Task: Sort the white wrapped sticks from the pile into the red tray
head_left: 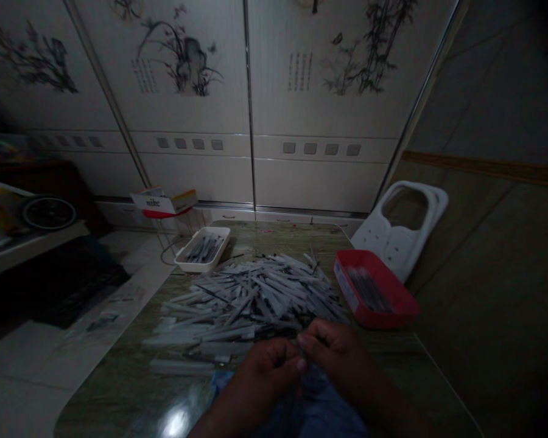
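Working by pinch, both hands at close quarters: the fingers of the left hand and right hand meet almost tip to tip, thumbs pressed against curled forefingers, hardly any gap showing. Both seem closed on one slim piece; it is mostly covered and too dark for us to identify.

Layout: directly ahead of the fingers, a loose heap of pale tubes lies on the bench, some crossing at odd angles. Ahead and to the left of the fingers is a white tray with slim dark items in it; just ahead and to the right, a red tray with a bundle. Below the fingers, blue cloth.

Handling notes: in our judgement, a light grip by the tips, thumbs opposed, gives the finest control; squeezing hard could bend a thin piece. We would hold both hands level and in line, so that force runs along the piece. Light is poor at the fingertips, so we would go by feel. We would also keep the knuckles off the heap, whose near tubes could roll.
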Demonstrator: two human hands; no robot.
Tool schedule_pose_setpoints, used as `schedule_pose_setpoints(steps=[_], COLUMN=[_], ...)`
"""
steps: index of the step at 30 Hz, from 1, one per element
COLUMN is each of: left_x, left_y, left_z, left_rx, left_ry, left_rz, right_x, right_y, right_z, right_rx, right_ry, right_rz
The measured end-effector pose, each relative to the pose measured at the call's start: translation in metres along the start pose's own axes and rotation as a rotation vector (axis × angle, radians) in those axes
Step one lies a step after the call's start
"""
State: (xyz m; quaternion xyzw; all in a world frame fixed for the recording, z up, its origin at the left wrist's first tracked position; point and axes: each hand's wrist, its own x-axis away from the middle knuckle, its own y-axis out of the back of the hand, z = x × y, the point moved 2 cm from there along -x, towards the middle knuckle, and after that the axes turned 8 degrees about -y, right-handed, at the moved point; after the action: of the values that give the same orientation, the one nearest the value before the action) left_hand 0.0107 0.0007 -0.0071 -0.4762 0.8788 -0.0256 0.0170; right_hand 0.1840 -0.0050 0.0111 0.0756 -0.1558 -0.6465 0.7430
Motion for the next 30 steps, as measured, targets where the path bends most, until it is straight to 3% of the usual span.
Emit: schedule_pose_setpoints(steps=[7,10,15,20,30], left_x=[0.002,0.001,0.002,0.005,0.01], left_y=[-0.001,0.003,0.03,0.059,0.081], left_z=[-0.01,-0.014,-0.02,-0.026,-0.026], left_rx=[-0.208,-0.178,0.015,0.157,0.25], left_ry=[-0.069,-0.041,0.044,-0.001,-0.102], left_rz=[-0.067,-0.129,-0.407,-0.621,-0.874], right_x=[-0.002,-0.004,-0.011,-0.016,-0.012], right_y=[-0.006,-0.006,0.013,0.025,-0.006], right_z=[0.005,0.005,-0.013,-0.026,-0.017], right_rx=[0.104,0.047,-0.11,0.134,0.445], right_ry=[0.039,0.025,-0.131,-0.024,0.044], right_rz=[-0.092,-0.111,-0.193,-0.25,-0.051])
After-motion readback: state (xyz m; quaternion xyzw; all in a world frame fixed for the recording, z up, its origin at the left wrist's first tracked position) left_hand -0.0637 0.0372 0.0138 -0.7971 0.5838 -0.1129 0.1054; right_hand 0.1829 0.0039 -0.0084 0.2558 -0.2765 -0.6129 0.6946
